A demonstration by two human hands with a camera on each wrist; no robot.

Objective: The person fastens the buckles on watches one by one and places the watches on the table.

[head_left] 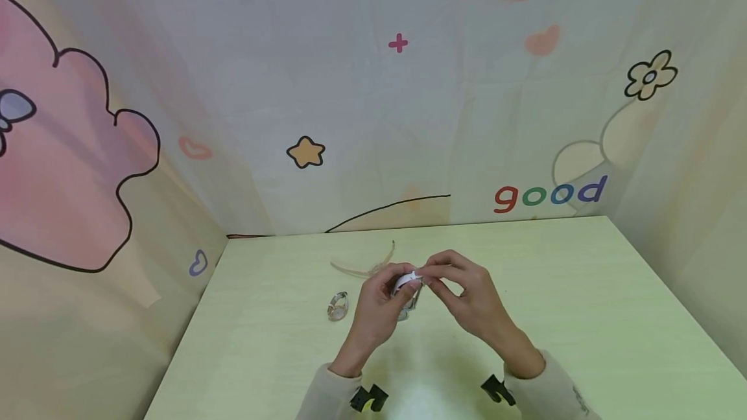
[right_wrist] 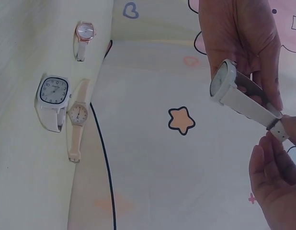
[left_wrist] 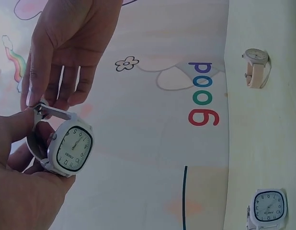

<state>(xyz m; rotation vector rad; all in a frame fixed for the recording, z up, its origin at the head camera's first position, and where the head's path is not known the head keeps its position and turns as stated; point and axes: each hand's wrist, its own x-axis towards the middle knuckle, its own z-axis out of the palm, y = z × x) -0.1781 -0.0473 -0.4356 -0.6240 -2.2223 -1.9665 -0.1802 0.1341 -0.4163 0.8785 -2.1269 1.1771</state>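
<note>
A white wristwatch [left_wrist: 71,146] with a squarish dial is held up above the table, its strap bent into a loop. My left hand [head_left: 379,306] grips it around the strap, thumb on one side and fingers on the other. With thumb and fingertips my right hand [head_left: 467,293] pinches the strap end by the buckle. In the right wrist view the strap [right_wrist: 251,108] runs from the case to the right fingertips, with a small band around it there. Part of the strap is hidden behind the fingers.
On the table [head_left: 554,303] below lie other watches: a white square one [right_wrist: 54,91], a beige-strapped one [right_wrist: 78,115] laid out flat, and a small round one [right_wrist: 85,31] with a looped strap. A printed curtain [head_left: 373,96] stands behind the table's far edge.
</note>
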